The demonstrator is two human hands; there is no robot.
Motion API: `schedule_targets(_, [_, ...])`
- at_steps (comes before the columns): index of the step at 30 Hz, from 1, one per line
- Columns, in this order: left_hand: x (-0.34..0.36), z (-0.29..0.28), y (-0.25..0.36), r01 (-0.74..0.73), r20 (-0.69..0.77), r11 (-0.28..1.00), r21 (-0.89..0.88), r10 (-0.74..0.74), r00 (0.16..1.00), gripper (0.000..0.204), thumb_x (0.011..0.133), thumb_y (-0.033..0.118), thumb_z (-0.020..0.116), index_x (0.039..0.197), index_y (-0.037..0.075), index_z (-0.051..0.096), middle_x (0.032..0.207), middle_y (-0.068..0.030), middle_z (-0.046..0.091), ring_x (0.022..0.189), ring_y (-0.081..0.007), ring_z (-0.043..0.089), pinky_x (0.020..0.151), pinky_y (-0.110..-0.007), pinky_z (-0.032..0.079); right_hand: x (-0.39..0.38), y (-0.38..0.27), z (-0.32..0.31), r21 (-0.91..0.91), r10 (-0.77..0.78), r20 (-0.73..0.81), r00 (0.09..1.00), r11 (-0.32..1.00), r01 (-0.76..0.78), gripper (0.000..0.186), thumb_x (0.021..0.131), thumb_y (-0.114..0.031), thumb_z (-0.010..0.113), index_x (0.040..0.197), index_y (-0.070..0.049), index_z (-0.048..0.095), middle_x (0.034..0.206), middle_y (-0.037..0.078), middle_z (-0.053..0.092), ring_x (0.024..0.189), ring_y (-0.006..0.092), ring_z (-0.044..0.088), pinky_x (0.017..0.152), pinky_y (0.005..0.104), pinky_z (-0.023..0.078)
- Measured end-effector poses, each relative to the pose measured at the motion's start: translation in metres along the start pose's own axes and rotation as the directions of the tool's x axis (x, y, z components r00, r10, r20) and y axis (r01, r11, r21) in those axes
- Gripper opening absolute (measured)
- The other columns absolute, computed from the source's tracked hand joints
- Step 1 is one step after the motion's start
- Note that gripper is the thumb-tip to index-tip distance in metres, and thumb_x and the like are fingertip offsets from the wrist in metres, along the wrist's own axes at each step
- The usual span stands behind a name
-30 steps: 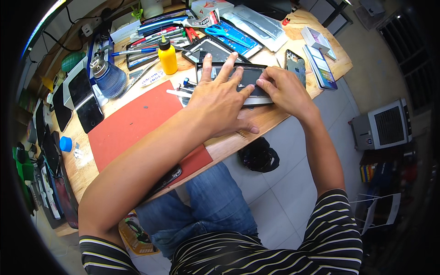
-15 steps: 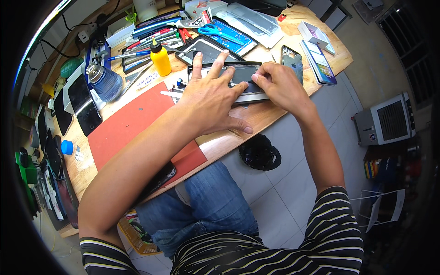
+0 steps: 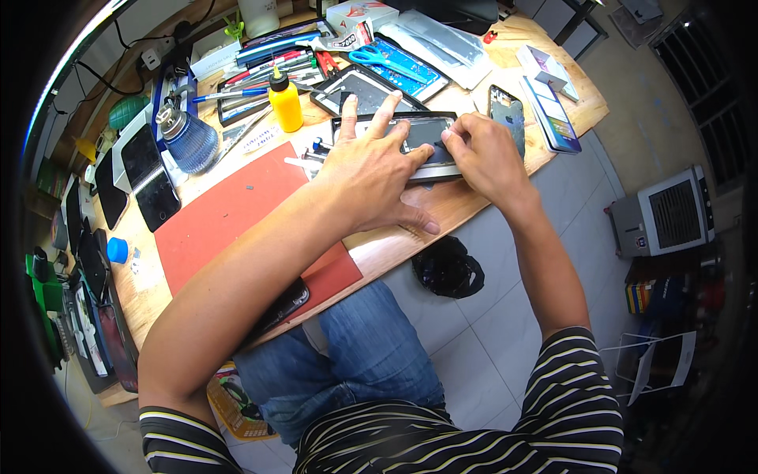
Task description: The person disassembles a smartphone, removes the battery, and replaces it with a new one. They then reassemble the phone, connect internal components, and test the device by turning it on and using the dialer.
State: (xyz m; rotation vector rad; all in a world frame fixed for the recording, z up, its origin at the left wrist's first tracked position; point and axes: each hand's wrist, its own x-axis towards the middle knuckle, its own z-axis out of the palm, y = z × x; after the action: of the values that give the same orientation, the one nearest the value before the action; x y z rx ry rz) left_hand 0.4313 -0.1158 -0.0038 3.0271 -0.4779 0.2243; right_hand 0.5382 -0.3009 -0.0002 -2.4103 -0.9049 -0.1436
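Black-rimmed flat panel (image 3: 430, 133) on worktop (image 3: 450, 201), near its front edge. Left hand (image 3: 369, 167): fingers spread wide over the panel, thumb out to the side, no visible grasp. Right hand (image 3: 489, 159): thumb and forefinger pinched together at the panel's right end; cannot tell what, if anything, is between them

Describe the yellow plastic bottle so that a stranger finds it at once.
On the light wooden table, find the flat red rectangular mat. Beyond its far edge, left of the bare left hand, stands the yellow cylindrical bottle with a black cap. Its solid yellow body sets it apart from the rounded, ribbed, translucent blue jar farther left.
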Motion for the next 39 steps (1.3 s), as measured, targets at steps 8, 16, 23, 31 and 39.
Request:
schedule_targets(8, [0.0,-0.002,0.0,0.012,0.017,1.0,-0.018,-0.012,1.0,0.114,0.064,0.094,0.063,0.15,0.019,0.057,0.155,-0.0216,0.048,0.157,-0.0426,0.017,0.12,-0.075,0.009,-0.003,0.009,0.008,0.028,-0.03,-0.127,0.991,0.999,0.034,0.02,0.093,-0.016,0.07,0.09,0.004,0.07,0.084,0.02,0.07,0.071,0.0294,0.067,0.068,0.0408,0.051])
schedule_targets(16, [0.001,-0.004,0.001,0.022,0.018,1.0,-0.009,-0.022,1.0,0.113,0.064,0.094,0.063,0.149,0.02,0.058,0.155,-0.0203,0.048,0.158,-0.0425,0.017,0.12,-0.075,0.009,-0.004,0.012,0.011,0.151,0.074,-0.155,0.985,0.987,-0.051,0.022,0.093,-0.017,0.071,0.091,0.005,0.073,0.074,0.015,0.071,0.065,0.0212,0.066,0.064,0.0365,0.052])
schedule_targets(23, [0.002,-0.003,-0.001,0.029,0.031,0.999,-0.022,-0.028,0.999,0.11,0.066,0.094,0.063,0.147,0.02,0.06,0.155,-0.0203,0.048,0.158,-0.0434,0.016,0.12,-0.075,0.009,-0.002,0.013,0.006,0.272,0.222,-0.141,0.965,0.946,-0.178,0.023,0.092,-0.02,0.073,0.089,0.003,0.073,0.078,0.019,0.072,0.069,0.0259,0.069,0.068,0.0379,0.053])
schedule_targets(31, [0.002,-0.021,-0.008,0.001,-0.245,0.924,-0.383,-0.103,0.964,0.054,0.091,0.057,0.07,0.121,0.012,0.077,0.132,-0.0205,0.064,0.144,-0.0432,0.037,0.115,-0.063,0.03,-0.028,-0.008,-0.008,0.721,0.184,-0.281,0.942,0.688,0.081,0.015,0.096,-0.014,0.076,0.099,0.0,0.075,0.088,0.003,0.07,0.076,0.0076,0.059,0.067,0.0242,0.048])
schedule_targets(39, [-0.072,-0.059,0.023,0.255,0.295,-0.199,-0.946,-0.211,0.932,0.036,0.099,0.041,0.072,0.092,0.006,0.076,0.084,-0.0005,0.072,0.074,-0.0056,0.062,0.07,-0.023,0.046,-0.072,-0.058,-0.03,-0.034,-0.625,-0.493,0.605,0.709,0.705,0.03,0.07,-0.015,0.087,0.1,-0.019,0.083,0.119,0.01,0.067,0.106,0.0267,0.066,0.087,0.0384,0.055])
